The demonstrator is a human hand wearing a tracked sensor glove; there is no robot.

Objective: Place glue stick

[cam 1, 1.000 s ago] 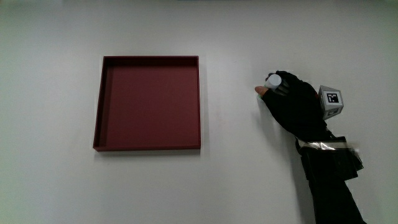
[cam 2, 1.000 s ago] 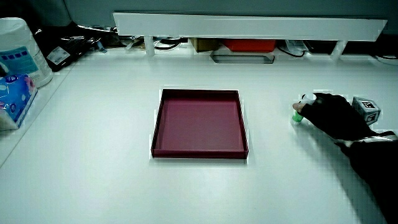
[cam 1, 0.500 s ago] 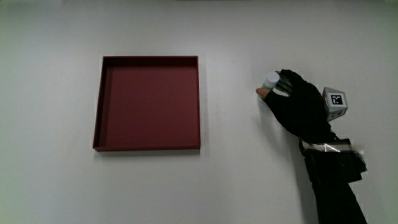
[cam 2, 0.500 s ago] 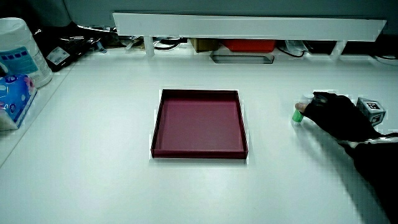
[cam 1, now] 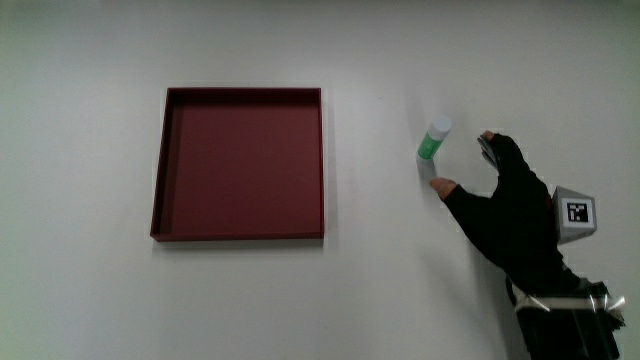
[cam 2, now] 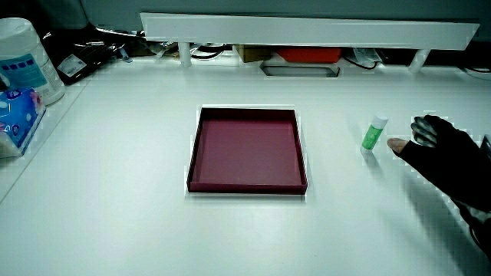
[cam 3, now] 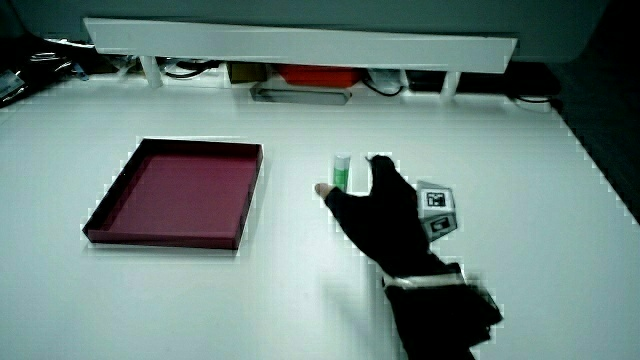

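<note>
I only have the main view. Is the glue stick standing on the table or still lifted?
Observer: Standing upright on the table; in a side view the glue stick has its base on the surface.
Operator: Hand touching it?
Observer: No. In both side views the hand is beside the stick with a gap, fingers spread, holding nothing.
Operator: Anything else on the table besides the tray?
Observer: Yes. Near the table's edge, away from the tray, a side view shows a white tub and a blue packet.
</note>
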